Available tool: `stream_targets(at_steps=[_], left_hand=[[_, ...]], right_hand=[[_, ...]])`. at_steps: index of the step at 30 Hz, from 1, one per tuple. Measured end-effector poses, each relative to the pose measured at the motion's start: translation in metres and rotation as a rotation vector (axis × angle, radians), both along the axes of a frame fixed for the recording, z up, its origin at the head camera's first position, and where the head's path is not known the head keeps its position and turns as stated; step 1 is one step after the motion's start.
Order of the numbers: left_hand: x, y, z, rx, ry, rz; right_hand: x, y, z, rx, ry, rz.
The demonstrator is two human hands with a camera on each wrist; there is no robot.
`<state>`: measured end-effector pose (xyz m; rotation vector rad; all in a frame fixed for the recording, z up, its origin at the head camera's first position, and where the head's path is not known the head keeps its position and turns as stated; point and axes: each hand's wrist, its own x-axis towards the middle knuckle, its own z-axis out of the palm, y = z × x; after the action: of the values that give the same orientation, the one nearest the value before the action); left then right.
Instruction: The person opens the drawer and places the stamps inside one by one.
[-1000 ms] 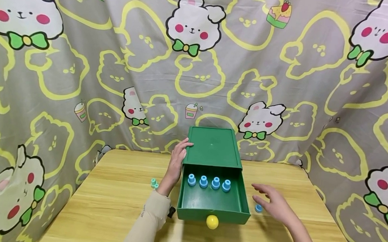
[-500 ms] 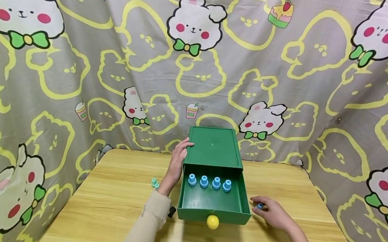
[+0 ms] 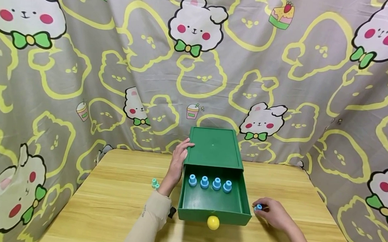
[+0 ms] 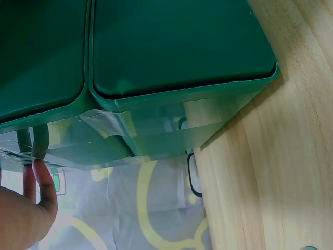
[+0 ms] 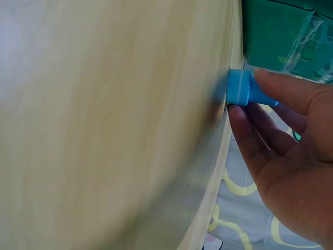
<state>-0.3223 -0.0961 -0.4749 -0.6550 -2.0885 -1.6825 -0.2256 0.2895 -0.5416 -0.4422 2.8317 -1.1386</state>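
Blue peg (image 3: 258, 207), pinched between thumb and fingertips (image 5: 244, 115) of the right hand (image 3: 272, 214), base flat on the wooden table (image 3: 115, 201), just beside the right wall of the open green drawer (image 3: 209, 201). Fingers curled round it, closed on the narrow stem. Upright, long axis vertical, wide flange down against the wood in the right wrist view (image 5: 240, 87). Small, stepped, light blue plastic, same shape as the four blue pegs (image 3: 209, 182) standing in a row at the back of the drawer. Drawer opening up and to the left of the grip, over the low side wall; front half of the drawer floor bare green. Right hand by far the nearer; left hand well apart on the other side.

Left hand (image 3: 177, 160) flat against the left side of the green box (image 3: 212, 146), fingers straight, thumb over the top edge, holding nothing. Yellow round knob (image 3: 213, 222) on the drawer front. Two small teal pieces (image 3: 155, 183) on the table near the left forearm. Cartoon-bear cloth (image 3: 84, 55) hung behind and around.
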Motion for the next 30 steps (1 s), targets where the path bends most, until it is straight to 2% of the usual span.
stream_targets(at_steps=[8, 15, 22, 30], left_hand=[[0.000, 0.000, 0.000, 0.003, 0.003, -0.006], [-0.001, 0.000, 0.000, 0.004, 0.009, -0.009], [-0.001, 0.000, -0.001, 0.009, 0.000, -0.011], [0.002, 0.002, 0.001, 0.020, -0.016, -0.001]], right_hand=[[-0.003, 0.002, -0.002, 0.021, 0.001, -0.011], [-0.001, -0.001, 0.004, -0.020, -0.032, -0.031], [0.001, -0.003, 0.010, -0.070, -0.064, -0.100], [0.003, -0.005, 0.013, -0.062, -0.035, -0.171]])
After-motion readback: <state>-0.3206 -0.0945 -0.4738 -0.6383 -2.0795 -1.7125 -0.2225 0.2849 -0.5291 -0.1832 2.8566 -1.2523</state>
